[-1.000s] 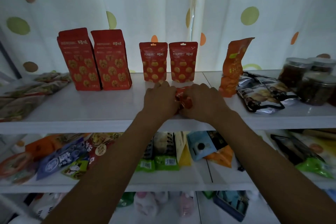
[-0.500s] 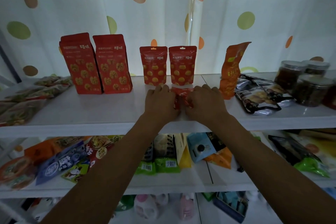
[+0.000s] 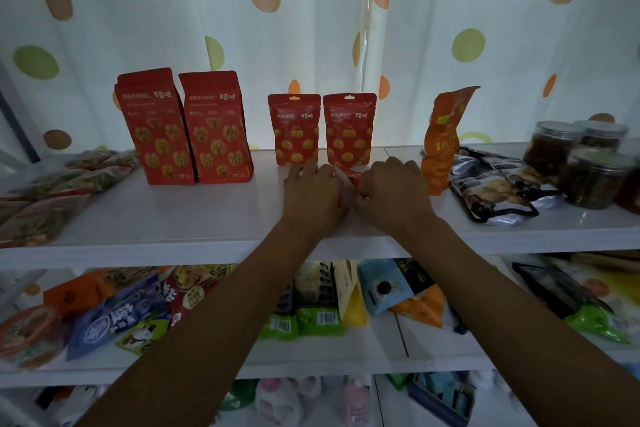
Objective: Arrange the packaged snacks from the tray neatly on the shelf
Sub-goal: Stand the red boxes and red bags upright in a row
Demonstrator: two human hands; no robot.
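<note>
red snack pouch (image 3: 354, 177) gripped between left hand (image 3: 313, 196), right hand (image 3: 391, 196)

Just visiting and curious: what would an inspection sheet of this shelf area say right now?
Surface: white upper shelf, dimly lit.
Job's things: small red packet low on the shelf, before two standing small red pouches; two tall red bags upright further left; tray not in view.
Clutter: orange pouch, silver-black packets lying flat and lidded jars at right; flat packets at left.
Hands: left hand and right hand both grip the small red packet.
Cables: nothing seen.
Surroundings: dotted curtain behind; lower shelf holding mixed packets; bottles beneath.
</note>
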